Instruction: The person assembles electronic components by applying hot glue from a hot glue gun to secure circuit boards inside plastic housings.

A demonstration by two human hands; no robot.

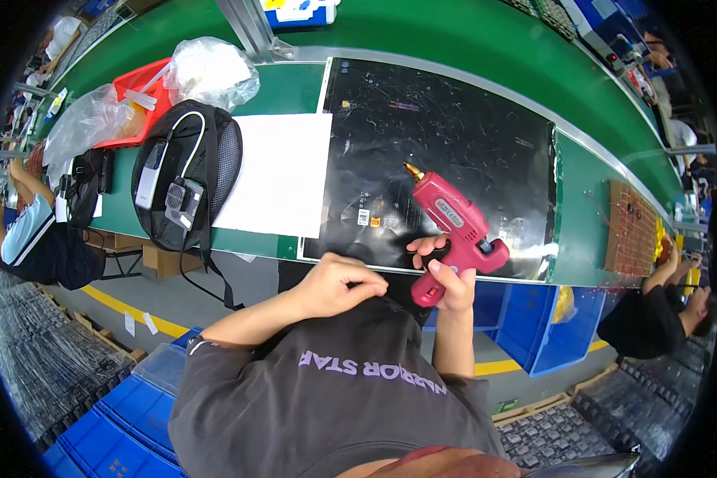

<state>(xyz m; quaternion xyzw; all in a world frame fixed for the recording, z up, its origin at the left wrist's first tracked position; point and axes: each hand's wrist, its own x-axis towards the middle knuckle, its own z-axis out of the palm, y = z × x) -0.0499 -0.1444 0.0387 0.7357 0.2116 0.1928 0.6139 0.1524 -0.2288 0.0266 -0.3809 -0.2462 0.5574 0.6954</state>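
A dark pink hot glue gun is gripped by its handle in my right hand, just over the near edge of the bench. Its brass nozzle points up and away to the left, above a black mat. My left hand is closed in front of my shirt, close to the mat's near edge, with the thumb pressed toward the curled fingers. Whatever it may hold is hidden. A white sheet lies on the bench left of the mat.
A black mesh backpack with a cable and small devices sits left of the sheet. Behind it are a red bin and plastic bags. A wooden rack stands at right; blue crates are below. Other people work on both sides.
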